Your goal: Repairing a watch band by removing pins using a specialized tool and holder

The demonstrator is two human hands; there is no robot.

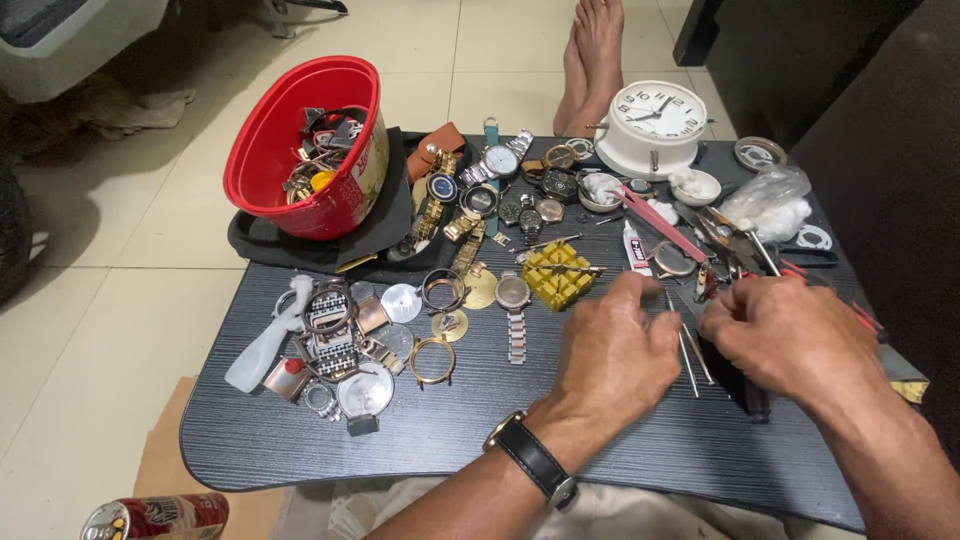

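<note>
Red bucket (300,150) at 10 o'clock on dark table (300,440): tilted, held loose watch parts and straps. Yellow case holder (557,272) near centre, watch cases around it. Small white bowl (697,186) at 1 o'clock: contents not discernible. Left hand (610,360), at 5 o'clock, palm down, fingers curled, touched thin metal tweezers (684,350); grip not discernible. Right hand (790,335), at 4 o'clock, loosely closed over tools; hold not discernible.
</note>
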